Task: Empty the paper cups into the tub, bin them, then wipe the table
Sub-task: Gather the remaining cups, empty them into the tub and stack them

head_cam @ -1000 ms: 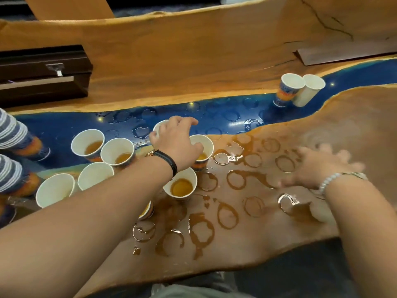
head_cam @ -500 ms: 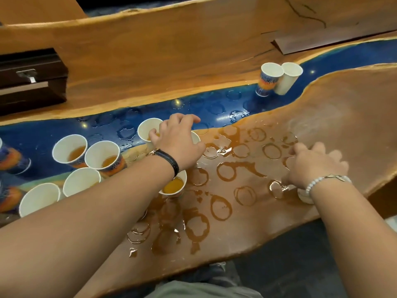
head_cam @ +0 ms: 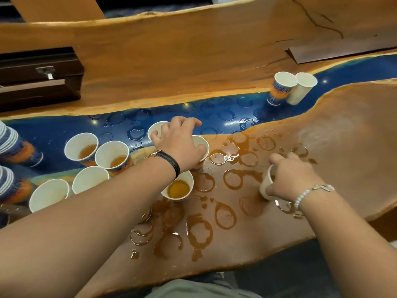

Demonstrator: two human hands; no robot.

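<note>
Rings of spilled brown liquid (head_cam: 225,215) cover the near wooden part of the table (head_cam: 354,147), marking where cups stood. Just beyond, the right hand (head_cam: 294,179) wraps around a tilted paper cup (head_cam: 266,186), seemingly tipped for lifting; its contents are hidden. To the left, a cup holding amber liquid (head_cam: 178,188) sits beside the left wrist. The left hand (head_cam: 179,145) curls over the rims of two cups (head_cam: 200,145), probably pinching both to carry them together, though the grip is partly hidden. Left of it stand more part-filled cups (head_cam: 81,147). Far right, on the blue resin strip, two empty-looking cups (head_cam: 283,87) lean together. No tub is visible.
</note>
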